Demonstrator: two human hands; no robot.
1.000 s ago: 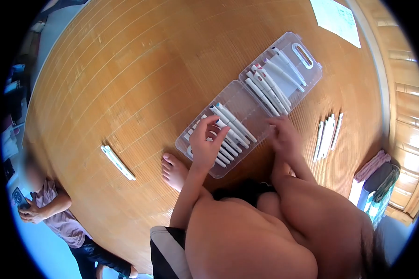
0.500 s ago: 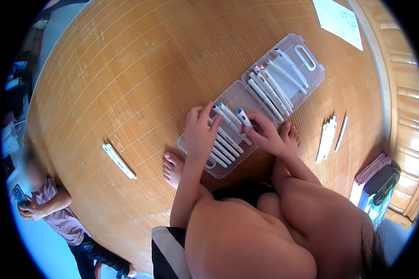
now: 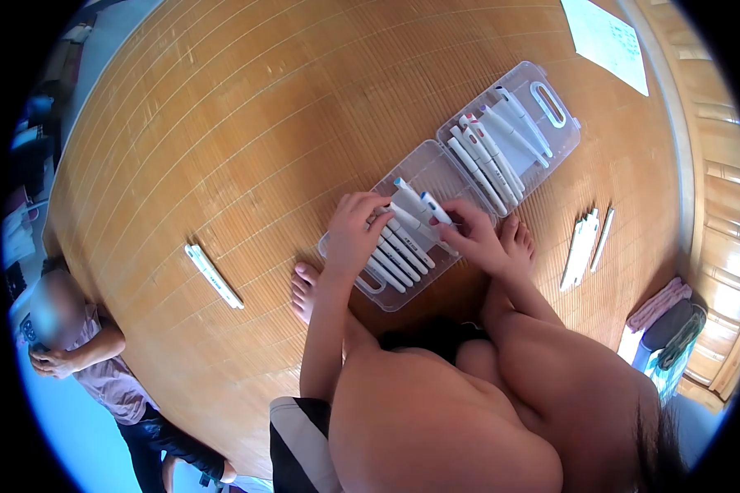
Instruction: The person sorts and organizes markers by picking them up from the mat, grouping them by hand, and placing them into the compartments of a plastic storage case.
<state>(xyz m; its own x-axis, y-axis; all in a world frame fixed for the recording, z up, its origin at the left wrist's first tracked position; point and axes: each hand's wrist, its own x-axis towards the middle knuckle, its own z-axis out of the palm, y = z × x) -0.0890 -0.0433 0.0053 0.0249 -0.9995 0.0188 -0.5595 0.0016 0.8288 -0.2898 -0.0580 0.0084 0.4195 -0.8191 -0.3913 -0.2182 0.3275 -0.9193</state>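
A clear plastic case (image 3: 386,301) lies unfolded on the mat between my feet, with white markers in both halves. My right hand (image 3: 475,237) is closed on a white marker with a blue end (image 3: 436,209), tilted above the near half. My left hand (image 3: 358,234) reaches over the same half, its thumb and index finger pinching the upper end of a white marker (image 3: 404,226) in the row. Another marker with a light blue end (image 3: 411,195) slants between my hands. The row's upper ends are partly hidden by my left hand.
Several markers fill the far half (image 3: 489,160). Loose white markers lie at left (image 3: 214,277) and a small bundle at right (image 3: 580,251), beside a single thin one (image 3: 603,240). A printed sheet (image 3: 607,45) is at upper right. Another person (image 3: 99,361) sits at lower left with a phone.
My left hand has shifted slightly right and down, its fingertips closing at a marker's end in the row. My right hand still holds its marker. The view has shifted slightly.
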